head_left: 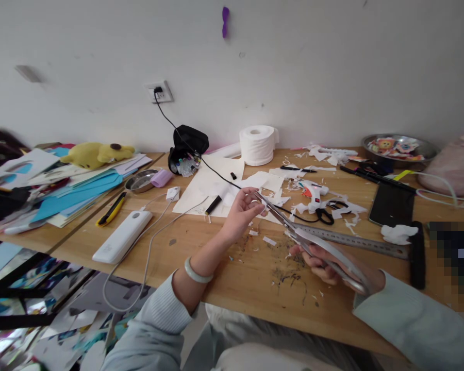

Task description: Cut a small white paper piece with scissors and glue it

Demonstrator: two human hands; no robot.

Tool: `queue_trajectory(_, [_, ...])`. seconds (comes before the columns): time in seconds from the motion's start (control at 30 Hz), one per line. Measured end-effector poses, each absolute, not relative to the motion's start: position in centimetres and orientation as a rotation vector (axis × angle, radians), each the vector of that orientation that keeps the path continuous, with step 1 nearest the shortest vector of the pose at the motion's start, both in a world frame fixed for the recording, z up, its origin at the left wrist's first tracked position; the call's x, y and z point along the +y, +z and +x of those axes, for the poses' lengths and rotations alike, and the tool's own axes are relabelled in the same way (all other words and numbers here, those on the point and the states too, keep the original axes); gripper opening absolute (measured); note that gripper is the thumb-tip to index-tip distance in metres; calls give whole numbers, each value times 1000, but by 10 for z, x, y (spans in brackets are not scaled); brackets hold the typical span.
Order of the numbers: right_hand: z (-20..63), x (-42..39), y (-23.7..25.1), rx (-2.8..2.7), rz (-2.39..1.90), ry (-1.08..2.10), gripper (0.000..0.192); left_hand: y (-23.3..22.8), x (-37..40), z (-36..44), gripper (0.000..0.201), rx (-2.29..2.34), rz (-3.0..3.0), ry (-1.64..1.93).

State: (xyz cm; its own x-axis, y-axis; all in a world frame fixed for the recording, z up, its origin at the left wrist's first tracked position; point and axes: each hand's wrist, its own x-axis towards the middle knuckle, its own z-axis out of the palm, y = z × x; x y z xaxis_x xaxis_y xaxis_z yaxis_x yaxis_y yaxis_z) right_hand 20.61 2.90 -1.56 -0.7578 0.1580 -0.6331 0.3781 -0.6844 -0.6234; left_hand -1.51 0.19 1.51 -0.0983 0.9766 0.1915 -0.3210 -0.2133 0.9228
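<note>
My right hand (325,260) is wrapped round the handles of a large pair of metal scissors (294,226), over the front of the wooden table. Their long blades point up and left, with the tips at my left hand (245,211). The fingers of that hand are closed in a pinch around a small piece of white paper (263,207), mostly hidden by fingers and blades. Paper scraps (269,240) and dark crumbs lie below. A steel ruler (355,239) rests behind the scissors, partly covered by them.
Behind my hands are white sheets (201,180), a black marker (213,205), a toilet roll (257,145) and a glue gun (312,191) with a black cable. A power bank (123,236) and yellow cutter (111,209) lie left; a phone (392,203) and metal bowl (429,150) are right.
</note>
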Motion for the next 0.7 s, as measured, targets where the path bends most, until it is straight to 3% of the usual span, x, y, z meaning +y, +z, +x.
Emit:
queue_trajectory(0.2, [207, 29, -13, 1214, 1022, -2558, 34, 18, 1, -17, 32, 831, 1052, 1559])
queue_trajectory(0.43, [211, 25, -16, 1281, 1000, -2577, 33, 21, 0, -24, 15, 822, 1085, 1500])
queue_trajectory(0.7, [212, 24, -14, 1272, 1024, -2577, 34, 21, 1, -26, 23, 783, 1143, 1428])
